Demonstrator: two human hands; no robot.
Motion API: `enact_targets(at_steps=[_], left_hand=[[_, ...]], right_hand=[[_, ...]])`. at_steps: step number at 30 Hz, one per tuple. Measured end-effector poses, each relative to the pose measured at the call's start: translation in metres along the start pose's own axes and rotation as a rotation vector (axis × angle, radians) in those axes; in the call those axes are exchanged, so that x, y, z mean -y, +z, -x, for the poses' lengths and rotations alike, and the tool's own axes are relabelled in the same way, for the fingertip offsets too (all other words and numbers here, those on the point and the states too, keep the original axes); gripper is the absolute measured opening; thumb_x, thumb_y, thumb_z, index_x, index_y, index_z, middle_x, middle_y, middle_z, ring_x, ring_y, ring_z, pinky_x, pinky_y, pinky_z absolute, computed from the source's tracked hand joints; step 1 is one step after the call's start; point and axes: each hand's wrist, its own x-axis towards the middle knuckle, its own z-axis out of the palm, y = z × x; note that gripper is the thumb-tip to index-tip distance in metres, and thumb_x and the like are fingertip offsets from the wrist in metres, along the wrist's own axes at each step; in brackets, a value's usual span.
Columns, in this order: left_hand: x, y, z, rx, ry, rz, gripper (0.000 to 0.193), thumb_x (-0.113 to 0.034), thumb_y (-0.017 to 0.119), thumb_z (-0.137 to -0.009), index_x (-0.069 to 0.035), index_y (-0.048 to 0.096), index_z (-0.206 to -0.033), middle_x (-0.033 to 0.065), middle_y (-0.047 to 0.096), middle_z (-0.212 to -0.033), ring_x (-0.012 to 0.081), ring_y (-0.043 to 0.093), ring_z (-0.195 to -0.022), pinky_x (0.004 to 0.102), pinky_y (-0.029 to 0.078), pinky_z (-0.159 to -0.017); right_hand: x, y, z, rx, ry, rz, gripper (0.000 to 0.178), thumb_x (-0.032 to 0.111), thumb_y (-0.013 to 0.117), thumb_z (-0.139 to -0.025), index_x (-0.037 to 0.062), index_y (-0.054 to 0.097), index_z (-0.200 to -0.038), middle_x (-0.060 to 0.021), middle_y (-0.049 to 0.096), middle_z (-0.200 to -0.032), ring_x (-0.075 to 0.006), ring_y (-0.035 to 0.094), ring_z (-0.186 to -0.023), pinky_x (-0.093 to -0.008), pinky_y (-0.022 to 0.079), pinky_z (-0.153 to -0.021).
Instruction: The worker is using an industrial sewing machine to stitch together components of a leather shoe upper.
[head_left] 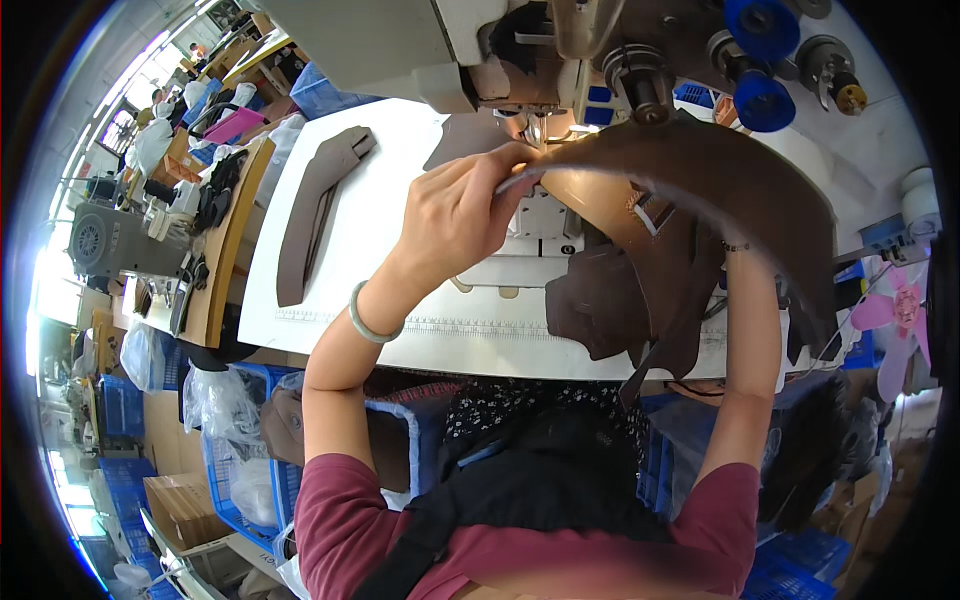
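Observation:
My left hand (pixel 460 215), with a pale bangle at the wrist, pinches the edge of a large curved brown leather-like panel (pixel 790 190) close under the needle area of a sewing machine (pixel 540 125). The panel arches up and to the right, across my right forearm (pixel 752 330). My right hand is hidden behind it, so its fingers do not show. Below the panel, more dark brown cut pieces (pixel 600 300) lie bunched on the white sewing table (pixel 450 345). A lamp lights the spot by the needle.
A folded brown strip piece (pixel 320 215) lies on the table's left side. Blue thread-winding wheels (pixel 765 100) sit at the machine's upper right. A pink fan (pixel 903 310) stands at far right. Blue crates (pixel 235 490) with plastic bags stand below the table's left front edge.

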Motion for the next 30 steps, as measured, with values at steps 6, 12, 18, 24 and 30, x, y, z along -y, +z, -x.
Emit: enact_targets(at_steps=[6,12,18,24,30], left_hand=[[-0.004,0.005,0.004,-0.094,0.242,-0.073,0.039,0.000,0.065,-0.067,0.001,0.064,-0.106,0.0118,0.067,-0.097,0.0264,0.067,-0.085,0.0344,0.056,-0.075],[-0.019,0.003,0.013,-0.018,0.251,-0.113,0.042,0.004,0.057,-0.065,0.003,0.067,-0.106,0.0151,0.066,-0.103,0.0307,0.067,-0.095,0.0363,0.057,-0.079],[-0.016,0.000,0.008,0.072,0.364,-0.200,0.044,-0.001,0.057,-0.059,0.009,0.066,-0.102,0.0168,0.066,-0.100,0.0301,0.067,-0.094,0.0357,0.058,-0.080],[-0.012,0.004,0.009,0.061,0.381,-0.187,0.044,-0.003,0.055,-0.058,0.009,0.067,-0.099,0.0179,0.067,-0.100,0.0297,0.068,-0.094,0.0356,0.058,-0.081],[-0.007,0.004,0.008,0.053,0.358,-0.147,0.043,-0.003,0.058,-0.059,0.008,0.067,-0.099,0.0174,0.067,-0.101,0.0299,0.068,-0.094,0.0353,0.058,-0.080]], right_hand=[[0.010,-0.005,-0.007,0.117,0.000,0.397,0.050,0.017,0.073,-0.081,-0.0017,0.055,-0.123,-0.0017,0.064,-0.105,-0.0050,0.057,-0.093,-0.0210,0.045,-0.088],[0.009,-0.005,-0.007,0.086,0.021,0.352,0.038,0.012,0.072,-0.080,0.0024,0.056,-0.113,0.0014,0.061,-0.097,-0.0039,0.057,-0.084,-0.0212,0.048,-0.077],[0.003,-0.007,-0.010,0.023,-0.059,0.405,0.038,0.007,0.075,-0.077,0.0028,0.057,-0.109,0.0001,0.064,-0.093,-0.0059,0.060,-0.082,-0.0225,0.050,-0.076],[-0.004,-0.006,0.001,-0.123,-0.006,0.259,0.045,0.005,0.078,-0.073,0.0002,0.057,-0.113,-0.0035,0.067,-0.093,-0.0099,0.064,-0.084,-0.0242,0.051,-0.079],[-0.006,-0.003,0.000,-0.260,0.038,0.197,0.040,0.004,0.082,-0.068,0.0002,0.065,-0.105,-0.0060,0.069,-0.090,-0.0116,0.065,-0.086,-0.0257,0.051,-0.082]])
